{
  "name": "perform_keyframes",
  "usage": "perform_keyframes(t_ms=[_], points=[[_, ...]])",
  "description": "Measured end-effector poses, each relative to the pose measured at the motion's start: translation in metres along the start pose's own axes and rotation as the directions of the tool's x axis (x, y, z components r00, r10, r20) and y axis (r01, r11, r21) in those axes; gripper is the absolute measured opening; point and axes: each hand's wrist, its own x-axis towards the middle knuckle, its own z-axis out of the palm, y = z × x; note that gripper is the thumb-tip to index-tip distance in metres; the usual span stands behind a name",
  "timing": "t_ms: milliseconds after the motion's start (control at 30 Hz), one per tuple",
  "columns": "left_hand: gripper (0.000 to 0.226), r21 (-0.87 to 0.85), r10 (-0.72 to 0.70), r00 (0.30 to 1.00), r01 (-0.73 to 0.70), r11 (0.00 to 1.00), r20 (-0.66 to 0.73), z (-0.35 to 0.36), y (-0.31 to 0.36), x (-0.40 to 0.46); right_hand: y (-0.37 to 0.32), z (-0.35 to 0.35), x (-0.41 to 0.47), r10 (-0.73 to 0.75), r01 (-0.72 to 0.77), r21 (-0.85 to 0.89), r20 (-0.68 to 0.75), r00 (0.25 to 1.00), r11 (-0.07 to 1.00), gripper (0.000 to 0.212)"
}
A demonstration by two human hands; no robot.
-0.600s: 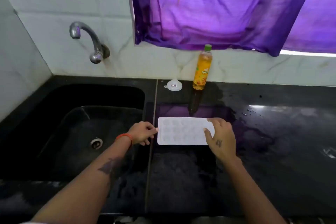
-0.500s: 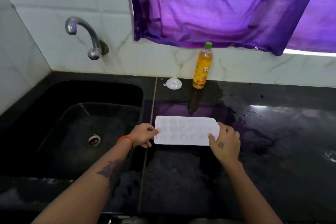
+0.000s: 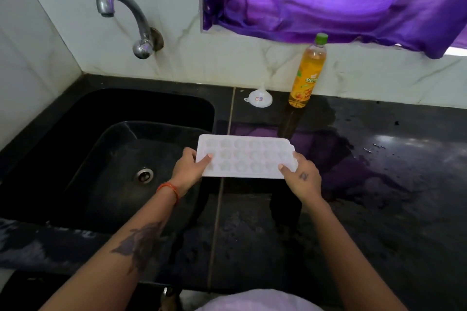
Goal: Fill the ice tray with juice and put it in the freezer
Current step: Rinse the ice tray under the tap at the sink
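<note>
Tray: white ice tray (image 3: 246,156) is held between both hands, its cavities facing up and showing no juice, so filling looks not yet begun.
Left hand: left hand (image 3: 188,168) pinches the tray's left short edge, thumb on top and fingers tucked beneath; this end hangs partly past the sink (image 3: 83,118) rim.
Right hand: right hand (image 3: 302,178) clamps the right near corner the same way, thumb pressed on the top face, fingers hidden under.
Why two ends: a thin, wide tray likely flexes, so a grip at each end keeps it level.
Height: whether the tray rests on the desk (image 3: 366,209) or is just above it cannot be told; it seems slightly raised.
Bottle: juice bottle (image 3: 307,73) stands upright beyond the right hand, against the wall, green cap on, so it must be opened before any pour.
Funnel: small white funnel (image 3: 260,99) sits mouth-down beyond the tray, just beside the bottle, probably kept near for aiming juice into the small cavities.
Desk: wet patches lie to the right of the right hand; the tray may slide there.
Freezer: not in view.
</note>
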Motion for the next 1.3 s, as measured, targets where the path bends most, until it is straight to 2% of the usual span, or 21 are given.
perform_keyframes(t_ms=[67, 133, 233, 367, 500, 600, 767, 867, 1033, 1100, 1200, 1300], points=[[0.029, -0.234, -0.041, 0.999, 0.036, 0.972, -0.017, -0.022, -0.003, 0.009, -0.025, 0.014, 0.001, -0.044, 0.044, 0.010, 0.000, 0.999, 0.999, 0.059], [0.028, -0.439, -0.087, 0.996, 0.078, 0.895, 0.000, -0.046, -0.006, 0.019, -0.053, 0.028, 0.004, -0.082, 0.082, 0.015, 0.017, 0.996, 0.997, 0.059], [0.023, -0.565, -0.132, 0.991, 0.100, 0.819, -0.016, -0.085, -0.015, 0.035, -0.092, 0.047, 0.013, -0.130, 0.138, -0.058, 0.114, 0.985, 0.989, 0.058], [0.021, -0.589, -0.169, 0.985, 0.120, 0.799, -0.029, -0.133, -0.031, 0.054, -0.150, 0.067, 0.034, -0.201, 0.233, -0.180, 0.181, 0.963, 0.956, 0.054], [0.019, -0.620, -0.166, 0.985, 0.099, 0.779, -0.051, -0.170, -0.039, 0.071, -0.238, 0.095, 0.061, -0.385, 0.406, -0.101, 0.175, 0.906, 0.908, 0.058], [0.018, -0.633, -0.172, 0.983, 0.096, 0.768, -0.061, -0.188, -0.041, 0.080, -0.308, 0.122, 0.087, -0.504, 0.521, -0.054, 0.184, 0.844, 0.852, 0.066], [0.007, -0.632, -0.171, 0.984, 0.097, 0.769, -0.056, -0.205, -0.048, 0.089, -0.393, 0.156, 0.140, -0.561, 0.600, -0.167, 0.228, 0.795, 0.782, 0.087], [0.009, -0.636, -0.163, 0.986, 0.103, 0.764, -0.036, -0.213, -0.052, 0.091, -0.412, 0.169, 0.165, -0.557, 0.638, -0.289, 0.317, 0.768, 0.714, 0.079], [0.013, -0.640, -0.173, 0.985, 0.126, 0.758, -0.011, -0.219, -0.057, 0.095, -0.412, 0.177, 0.179, -0.661, 0.701, -0.413, 0.262, 0.703, 0.582, 0.036], [0.013, -0.643, -0.179, 0.984, 0.133, 0.754, -0.006, -0.219, -0.058, 0.095, -0.415, 0.176, 0.178, -0.662, 0.688, -0.480, 0.258, 0.704, 0.544, 0.027], [0.013, -0.646, -0.188, 0.982, 0.151, 0.748, 0.011, -0.219, -0.059, 0.092, -0.420, 0.175, 0.175, -0.640, 0.654, -0.573, 0.269, 0.720, 0.494, 0.028], [0.015, -0.639, -0.187, 0.982, 0.162, 0.752, 0.028, -0.221, -0.059, 0.089, -0.421, 0.168, 0.171, -0.612, 0.666, -0.578, 0.330, 0.719, 0.471, 0.044]])
